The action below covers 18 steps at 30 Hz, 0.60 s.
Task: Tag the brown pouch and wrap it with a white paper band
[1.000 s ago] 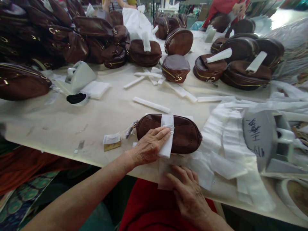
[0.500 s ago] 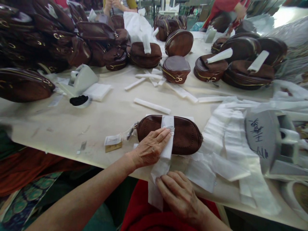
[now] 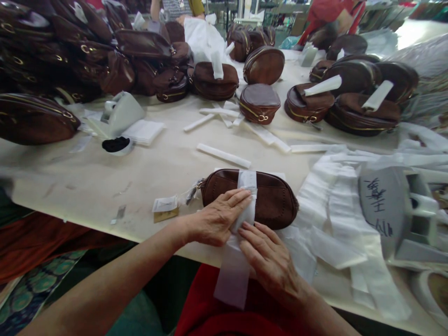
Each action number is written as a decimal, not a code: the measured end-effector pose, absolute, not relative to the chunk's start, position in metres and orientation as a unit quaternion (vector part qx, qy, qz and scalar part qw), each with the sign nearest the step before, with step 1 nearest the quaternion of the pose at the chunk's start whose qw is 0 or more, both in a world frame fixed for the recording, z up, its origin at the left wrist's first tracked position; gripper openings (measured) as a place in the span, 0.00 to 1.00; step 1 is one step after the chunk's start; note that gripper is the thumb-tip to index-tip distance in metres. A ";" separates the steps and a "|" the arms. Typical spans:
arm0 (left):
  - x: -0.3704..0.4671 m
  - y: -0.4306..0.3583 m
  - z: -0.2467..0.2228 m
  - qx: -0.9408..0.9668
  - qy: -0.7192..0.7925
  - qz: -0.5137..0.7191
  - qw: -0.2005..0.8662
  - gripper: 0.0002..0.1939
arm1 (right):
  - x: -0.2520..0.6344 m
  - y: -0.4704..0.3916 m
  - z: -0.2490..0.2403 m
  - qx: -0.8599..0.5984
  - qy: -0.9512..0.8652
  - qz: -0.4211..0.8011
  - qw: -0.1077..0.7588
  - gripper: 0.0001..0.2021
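Note:
A dark brown oval bag [image 3: 276,200] lies on its side near the table's front edge. A white paper strip [image 3: 247,179] runs across its middle, and the loose end [image 3: 231,280] hangs over the edge toward my lap. My left hand [image 3: 224,215] rests flat on the bag and strip, fingers stretched together. Just below, my right hand [image 3: 271,259] lies palm down with its fingertips on the strip at the bag's lower edge, fingers extended. A zipper pull in clear plastic [image 3: 194,192] sticks out at the bag's left end, beside a paper tag [image 3: 165,205].
Loose white strips [image 3: 322,200] lie right of the bag, beside a grey tape dispenser [image 3: 381,205]. Another dispenser [image 3: 122,114] stands back left. Brown bags [image 3: 140,44] are piled left, with more [image 3: 364,112] at back right. Co-workers' arms [image 3: 345,21] show at the far side.
My right hand has moved up from the strip's hanging part to the bag's lower edge, its fingers straightening. My left hand stays on the bag. The view has shifted slightly.

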<state>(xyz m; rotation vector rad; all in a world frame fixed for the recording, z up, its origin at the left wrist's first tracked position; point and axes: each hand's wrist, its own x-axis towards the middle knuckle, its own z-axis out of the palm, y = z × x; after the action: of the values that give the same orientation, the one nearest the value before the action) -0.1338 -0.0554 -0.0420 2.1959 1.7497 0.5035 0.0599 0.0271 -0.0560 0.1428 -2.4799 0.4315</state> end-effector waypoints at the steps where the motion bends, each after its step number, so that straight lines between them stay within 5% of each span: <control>1: -0.139 -0.055 -0.036 0.761 0.597 0.171 0.186 0.40 | 0.060 0.027 -0.058 0.054 -0.937 0.161 0.306 0.15; 5: -0.150 -0.051 -0.024 0.757 0.574 0.160 0.268 0.33 | 0.060 0.029 -0.064 0.055 -0.937 0.162 0.305 0.15; 18: -0.135 -0.056 -0.054 0.756 0.603 0.228 0.109 0.41 | 0.082 0.001 -0.062 0.072 -0.940 0.166 0.290 0.17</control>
<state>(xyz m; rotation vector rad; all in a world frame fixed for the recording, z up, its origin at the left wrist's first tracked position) -0.1348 -0.0563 -0.0536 2.2238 1.7736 0.6707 0.0821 0.0011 -0.0615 0.1917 -2.5071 0.4437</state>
